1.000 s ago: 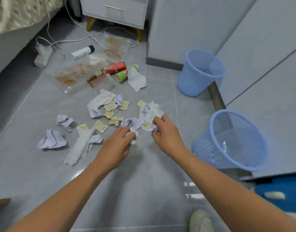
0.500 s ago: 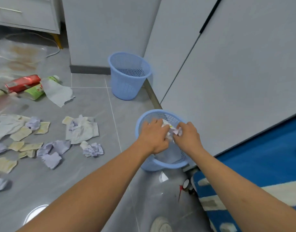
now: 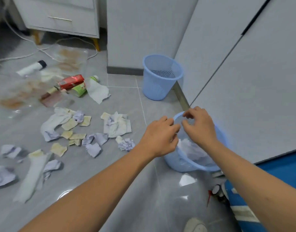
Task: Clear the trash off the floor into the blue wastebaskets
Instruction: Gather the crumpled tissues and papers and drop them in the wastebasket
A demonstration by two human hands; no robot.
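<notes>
My left hand (image 3: 160,136) and my right hand (image 3: 198,126) hover over the near blue wastebasket (image 3: 190,164), fingers loosely spread and holding nothing. Crumpled white paper (image 3: 192,149) lies inside that basket. A second blue wastebasket (image 3: 158,88) stands farther back against the cupboard and looks empty. Several crumpled paper scraps (image 3: 126,144) and tissues (image 3: 117,125) are strewn over the grey floor to the left. A red packet (image 3: 71,81), a green bottle (image 3: 79,90) and a white bottle (image 3: 31,67) lie farther back.
Clear plastic bags (image 3: 68,59) with brown stains lie near a white cable (image 3: 23,56) and a drawer cabinet (image 3: 60,17). Grey cupboard doors (image 3: 244,81) rise at the right. A blue mat (image 3: 277,178) and my shoe (image 3: 195,225) are at the bottom right.
Both hands carried picked-up paper scraps from the floor to the near wastebasket and let them go; the paper now lies inside. The view has swung back to the left.
</notes>
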